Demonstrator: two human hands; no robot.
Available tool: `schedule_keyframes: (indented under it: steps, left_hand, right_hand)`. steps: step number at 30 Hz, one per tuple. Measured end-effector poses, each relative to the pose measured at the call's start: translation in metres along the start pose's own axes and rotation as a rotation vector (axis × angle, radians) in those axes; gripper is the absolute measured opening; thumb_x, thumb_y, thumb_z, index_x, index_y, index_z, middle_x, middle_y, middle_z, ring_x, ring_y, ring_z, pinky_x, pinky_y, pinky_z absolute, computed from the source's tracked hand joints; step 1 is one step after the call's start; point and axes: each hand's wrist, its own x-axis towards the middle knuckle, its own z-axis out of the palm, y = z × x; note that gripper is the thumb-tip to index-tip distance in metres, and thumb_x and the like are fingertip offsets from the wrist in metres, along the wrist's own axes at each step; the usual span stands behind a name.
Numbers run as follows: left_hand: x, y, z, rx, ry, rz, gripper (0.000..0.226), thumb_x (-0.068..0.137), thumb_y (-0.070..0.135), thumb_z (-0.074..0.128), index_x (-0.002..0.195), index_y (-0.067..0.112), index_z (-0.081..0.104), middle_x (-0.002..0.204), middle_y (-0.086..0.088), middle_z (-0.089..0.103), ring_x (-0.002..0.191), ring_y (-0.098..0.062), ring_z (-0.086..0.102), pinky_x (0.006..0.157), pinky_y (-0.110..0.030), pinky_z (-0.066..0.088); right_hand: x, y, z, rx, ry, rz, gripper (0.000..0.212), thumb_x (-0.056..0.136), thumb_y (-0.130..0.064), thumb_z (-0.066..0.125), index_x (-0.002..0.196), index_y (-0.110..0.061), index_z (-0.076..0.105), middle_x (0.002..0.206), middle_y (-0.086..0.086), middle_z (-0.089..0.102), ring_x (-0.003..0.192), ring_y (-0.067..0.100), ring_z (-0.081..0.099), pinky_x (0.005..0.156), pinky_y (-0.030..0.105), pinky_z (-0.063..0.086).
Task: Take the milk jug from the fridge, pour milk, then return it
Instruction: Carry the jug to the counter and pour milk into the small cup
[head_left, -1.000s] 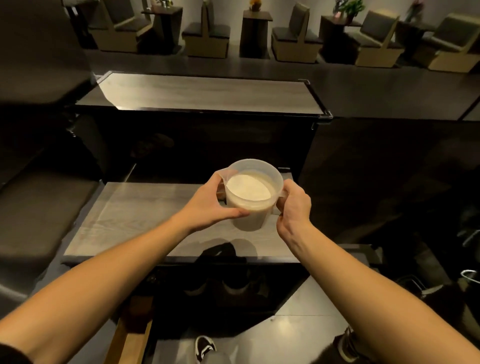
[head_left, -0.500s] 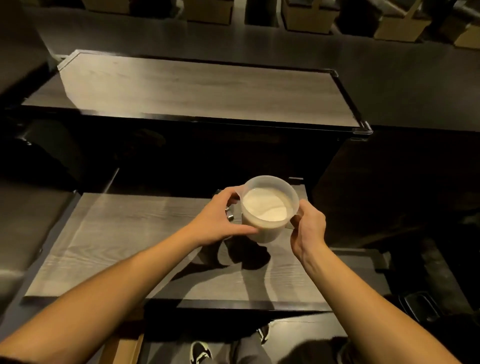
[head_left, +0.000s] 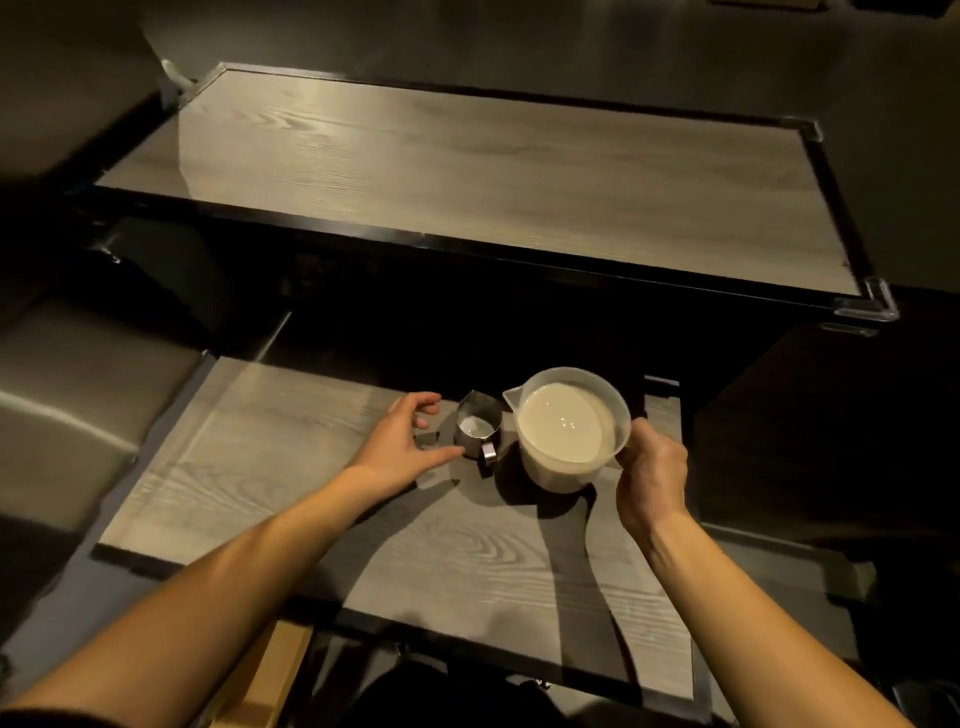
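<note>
Milk jug (head_left: 566, 434): translucent, nearly full of milk, long axis upright, mouth up. The spout points far-left toward a small steel pitcher (head_left: 477, 428) standing just beside it. Location: far right part of the near tabletop (head_left: 260, 467); contact with the surface cannot be confirmed.

Right grip (head_left: 652, 467): fingers curled round the jug's handle side, so the jug lies immediately left of the hand.

Left grip (head_left: 402, 441): wide, fingers spread, holding nothing. The thumb tip is by the pitcher's left wall; contact not determinable.
</note>
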Motion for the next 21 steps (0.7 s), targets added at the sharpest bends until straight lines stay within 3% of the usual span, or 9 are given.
schedule_keyframes:
  steps: [3, 5, 7, 12, 18, 21]
  left_hand:
    - [0.006, -0.011, 0.008, 0.04, -0.056, -0.009, 0.071, 0.078, 0.031, 0.082, 0.138, 0.018, 0.047, 0.125, 0.005, 0.05, 0.105, -0.008, 0.052, 0.078, -0.01, 0.041]
    - [0.01, -0.015, 0.014, 0.032, -0.093, -0.004, 0.072, 0.077, 0.033, 0.082, 0.138, 0.018, 0.047, 0.125, 0.005, 0.05, 0.102, -0.007, 0.053, 0.083, -0.019, 0.046]
    - [0.02, -0.016, 0.018, -0.014, -0.095, -0.011, 0.077, 0.074, 0.034, 0.085, 0.138, 0.018, 0.046, 0.124, 0.006, 0.051, 0.103, -0.008, 0.055, 0.086, -0.027, 0.053]
    - [0.036, -0.016, 0.027, -0.098, -0.156, -0.002, 0.095, 0.07, 0.042, 0.086, 0.147, 0.023, 0.035, 0.134, 0.007, 0.049, 0.115, -0.009, 0.054, 0.094, -0.03, 0.052]
    - [0.044, -0.016, 0.029, -0.135, -0.142, 0.044, 0.091, 0.073, 0.043, 0.084, 0.148, 0.028, 0.036, 0.135, 0.006, 0.049, 0.118, -0.007, 0.052, 0.097, -0.03, 0.05]
    - [0.045, -0.015, 0.029, -0.134, -0.135, 0.053, 0.085, 0.074, 0.042, 0.084, 0.146, 0.026, 0.041, 0.129, 0.007, 0.051, 0.115, -0.005, 0.052, 0.096, -0.032, 0.051]
  right_hand:
    - [0.001, 0.0, 0.003, -0.055, 0.007, -0.025, 0.014, 0.069, -0.012, 0.055, 0.063, 0.0, 0.051, 0.061, 0.006, 0.031, 0.06, 0.017, 0.027, 0.053, 0.03, 0.025]
    - [0.002, 0.0, 0.002, -0.071, 0.017, -0.026, 0.021, 0.07, -0.013, 0.055, 0.074, 0.008, 0.057, 0.07, 0.013, 0.032, 0.066, 0.024, 0.029, 0.056, 0.032, 0.027]
    - [0.006, 0.0, 0.002, -0.116, 0.02, -0.035, 0.025, 0.072, -0.012, 0.055, 0.072, 0.013, 0.057, 0.073, 0.014, 0.036, 0.071, 0.025, 0.032, 0.058, 0.034, 0.028]
    - [0.013, 0.003, 0.0, -0.175, 0.035, -0.051, 0.039, 0.07, -0.015, 0.056, 0.068, 0.023, 0.049, 0.07, 0.014, 0.037, 0.064, 0.025, 0.033, 0.058, 0.034, 0.031]
    - [0.022, 0.004, 0.006, -0.227, 0.026, -0.062, 0.02, 0.075, -0.01, 0.058, 0.066, 0.007, 0.057, 0.061, 0.008, 0.038, 0.061, 0.022, 0.036, 0.059, 0.034, 0.031]
    - [0.028, 0.006, 0.009, -0.25, 0.024, -0.055, 0.033, 0.086, 0.002, 0.054, 0.054, -0.003, 0.048, 0.054, 0.004, 0.037, 0.056, 0.016, 0.036, 0.058, 0.033, 0.031]
